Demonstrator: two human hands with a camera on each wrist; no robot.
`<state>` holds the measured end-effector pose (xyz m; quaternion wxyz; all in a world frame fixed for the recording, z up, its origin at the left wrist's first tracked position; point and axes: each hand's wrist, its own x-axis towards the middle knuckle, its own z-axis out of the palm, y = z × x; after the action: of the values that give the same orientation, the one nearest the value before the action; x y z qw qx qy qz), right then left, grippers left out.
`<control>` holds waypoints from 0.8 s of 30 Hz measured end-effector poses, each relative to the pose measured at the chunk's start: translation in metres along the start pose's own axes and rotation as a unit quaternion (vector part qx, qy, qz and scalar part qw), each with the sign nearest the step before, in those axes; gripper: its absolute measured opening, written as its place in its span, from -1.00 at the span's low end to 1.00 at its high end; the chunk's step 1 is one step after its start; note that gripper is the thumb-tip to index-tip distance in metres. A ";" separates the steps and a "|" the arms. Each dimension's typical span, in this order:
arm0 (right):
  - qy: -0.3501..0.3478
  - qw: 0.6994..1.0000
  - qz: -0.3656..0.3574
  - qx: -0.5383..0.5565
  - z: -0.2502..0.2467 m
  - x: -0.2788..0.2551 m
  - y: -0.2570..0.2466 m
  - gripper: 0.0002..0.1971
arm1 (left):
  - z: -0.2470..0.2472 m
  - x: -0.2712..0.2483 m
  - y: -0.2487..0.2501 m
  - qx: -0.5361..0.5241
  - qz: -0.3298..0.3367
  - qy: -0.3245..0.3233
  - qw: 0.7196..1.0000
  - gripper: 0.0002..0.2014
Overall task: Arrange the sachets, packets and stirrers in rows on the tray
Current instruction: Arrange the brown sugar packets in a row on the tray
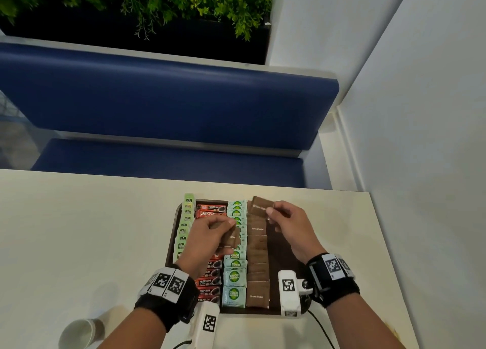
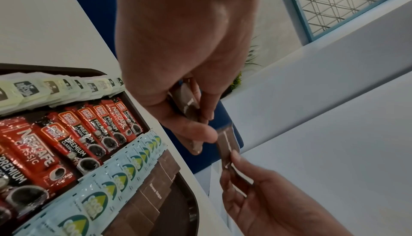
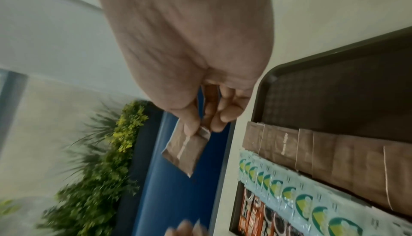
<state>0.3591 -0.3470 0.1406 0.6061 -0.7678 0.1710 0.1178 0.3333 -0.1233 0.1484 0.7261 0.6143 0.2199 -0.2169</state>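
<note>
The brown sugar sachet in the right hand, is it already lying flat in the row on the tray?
No, the right hand pinches the brown sugar sachet in the air above the tray.

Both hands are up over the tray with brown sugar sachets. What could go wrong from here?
1. The right hand pinches its brown sachet only at one edge, so it may twist or slip from the grip.
2. The left hand hangs low over the light blue sachet row; lowering could nudge that overlapped row crooked.
3. The brown sugar row already reaches the tray's far end, so the next sachet may overhang.
</note>
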 end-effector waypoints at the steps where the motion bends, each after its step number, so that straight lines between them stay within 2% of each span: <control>1: 0.030 0.999 0.000 -0.015 -0.004 0.008 0.007 -0.90 | -0.003 0.002 -0.002 0.001 -0.003 0.011 1.000 -0.86; 3: 0.062 0.996 0.006 -0.070 -0.009 0.024 0.027 -0.91 | -0.009 0.003 -0.005 0.008 -0.008 0.022 1.000 -0.86; 5: 0.049 0.990 0.022 -0.134 -0.007 0.036 0.050 -0.93 | -0.016 0.001 -0.007 0.009 -0.013 0.027 1.000 -0.87; 8: 0.013 0.976 0.060 -0.207 0.003 0.048 0.085 -0.86 | -0.024 0.000 -0.009 0.002 -0.020 0.027 0.999 -0.85; 13: 0.017 0.955 0.095 -0.281 0.019 0.064 0.137 -0.86 | -0.033 0.000 -0.011 0.011 -0.025 0.038 0.999 -0.85; 18: 0.024 0.945 0.091 -0.314 0.021 0.063 0.140 -0.91 | -0.033 0.001 -0.013 0.011 -0.033 0.047 0.998 -0.84; 24: 0.059 0.957 0.064 -0.276 0.023 0.054 0.132 -0.92 | -0.030 0.001 -0.014 0.015 -0.031 0.040 0.999 -0.85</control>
<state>0.3553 -0.3579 -0.0030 0.3504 -0.8982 0.2164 0.1537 0.3240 -0.0957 0.1320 0.7006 0.6261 0.2646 -0.2172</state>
